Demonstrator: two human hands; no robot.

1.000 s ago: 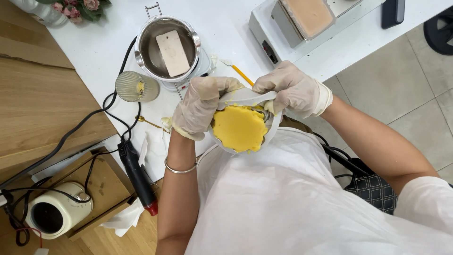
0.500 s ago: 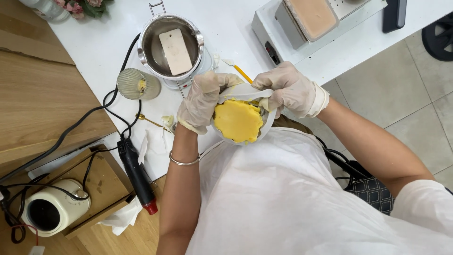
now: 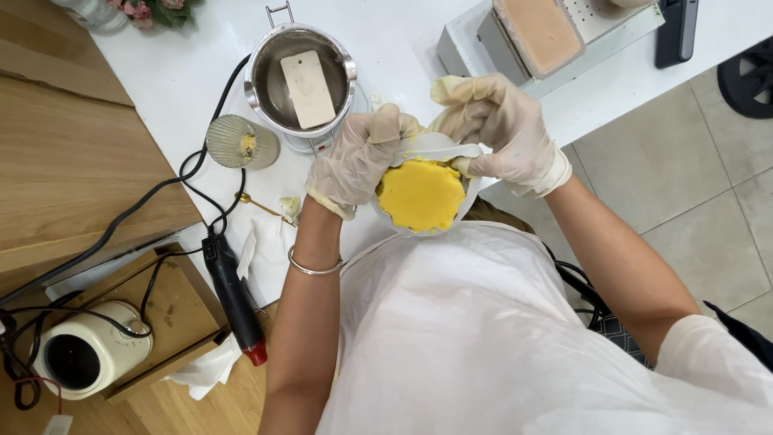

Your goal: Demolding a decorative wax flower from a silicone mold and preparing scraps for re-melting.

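Both my hands wear thin pale gloves and grip a soft white mould [image 3: 441,149] that holds a round yellow solid block [image 3: 420,194]. My left hand [image 3: 354,161] grasps the mould's left rim, thumb over the edge. My right hand [image 3: 501,129] pinches the right rim and peels it back from the yellow block. The mould is held just above my white-aproned chest, at the near edge of the white table [image 3: 185,72].
A steel pot [image 3: 299,76] with a pale rectangular bar inside stands on the table beyond my hands. A ribbed glass [image 3: 240,142] is left of it. A pink block sits in a tray [image 3: 538,32] at the back right. A black-and-red tool [image 3: 235,294] and a cream appliance [image 3: 84,350] lie left.
My hands and the mould have shifted slightly up and right in view. The mould's rim is pulled further off the yellow block.
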